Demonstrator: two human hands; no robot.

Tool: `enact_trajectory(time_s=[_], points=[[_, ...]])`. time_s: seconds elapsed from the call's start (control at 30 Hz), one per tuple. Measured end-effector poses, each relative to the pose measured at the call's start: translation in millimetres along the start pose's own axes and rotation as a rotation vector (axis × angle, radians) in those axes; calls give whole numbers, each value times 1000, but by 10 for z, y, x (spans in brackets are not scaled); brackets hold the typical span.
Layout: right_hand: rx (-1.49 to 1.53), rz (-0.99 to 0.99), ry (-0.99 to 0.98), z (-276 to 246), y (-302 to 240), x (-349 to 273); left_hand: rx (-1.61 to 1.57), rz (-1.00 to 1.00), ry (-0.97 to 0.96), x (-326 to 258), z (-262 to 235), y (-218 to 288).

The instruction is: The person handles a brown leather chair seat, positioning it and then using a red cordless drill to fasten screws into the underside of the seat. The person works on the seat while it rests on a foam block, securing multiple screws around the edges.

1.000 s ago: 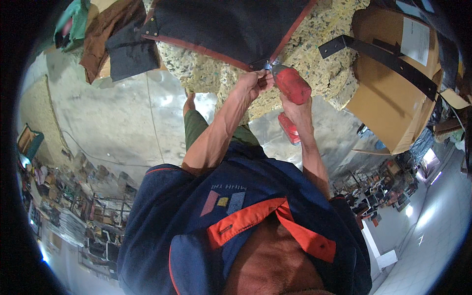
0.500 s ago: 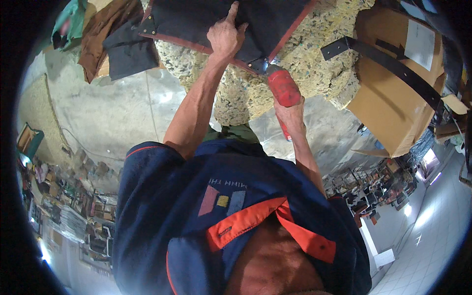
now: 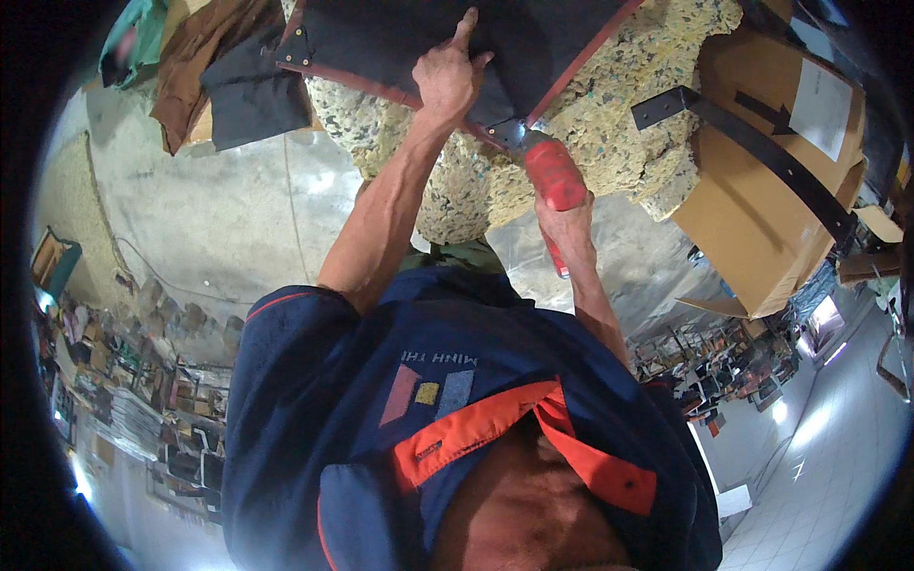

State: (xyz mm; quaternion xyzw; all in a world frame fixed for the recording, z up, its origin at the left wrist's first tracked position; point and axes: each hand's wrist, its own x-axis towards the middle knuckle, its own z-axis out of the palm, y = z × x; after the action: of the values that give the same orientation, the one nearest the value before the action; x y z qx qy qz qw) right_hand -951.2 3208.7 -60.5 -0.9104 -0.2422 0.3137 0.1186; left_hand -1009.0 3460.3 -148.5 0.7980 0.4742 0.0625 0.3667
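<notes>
A black fabric-covered panel (image 3: 367,43) with reddish-brown frame edges lies at the top of the view, its far part cut off. My left hand (image 3: 447,84) rests on it, index finger stretched forward and thumb apart, holding nothing. In my right hand (image 3: 566,221) is a red cordless drill (image 3: 554,178), gripped by its handle. Its tip meets the panel's near corner, where a small light shines and a black corner bracket (image 3: 499,131) sits. Another black bracket (image 3: 294,46) with several brass-coloured screws shows at the left corner.
Speckled yellow foam (image 3: 452,195) lies beneath the panel. To the right, a curved black metal strip (image 3: 762,143) stretches across a cardboard box (image 3: 752,209). Brown cloth (image 3: 195,71) and dark cloth (image 3: 255,105) pieces lie at the left, above the concrete floor (image 3: 219,209).
The panel, foam and box sit slightly farther right in the picture. The drill tip stays at the near corner, and my left hand keeps its pose on the panel.
</notes>
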Motion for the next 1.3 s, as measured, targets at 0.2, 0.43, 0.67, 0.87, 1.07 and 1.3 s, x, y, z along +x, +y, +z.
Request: enact_trajectory(time_s=[0.2, 0.43, 0.67, 0.87, 1.07, 1.3], points=[[232, 240, -47, -114, -68, 73, 62, -17, -15, -6, 33, 28], [337, 260, -4, -70, -7, -130, -17, 137, 59, -15, -13, -51], [25, 218, 57, -108, -299, -232, -468, 105, -98, -607, -228, -205], [-119, 286, 20, -285, -409, -114, -751, -108, -309, -1101, 2, -265], [48, 137, 73, -129, -246, -86, -392, 325, 25, -610, 547, -469], [-29, 276, 84, 36, -211, -84, -589, 211, -12, -633, 589, -485]])
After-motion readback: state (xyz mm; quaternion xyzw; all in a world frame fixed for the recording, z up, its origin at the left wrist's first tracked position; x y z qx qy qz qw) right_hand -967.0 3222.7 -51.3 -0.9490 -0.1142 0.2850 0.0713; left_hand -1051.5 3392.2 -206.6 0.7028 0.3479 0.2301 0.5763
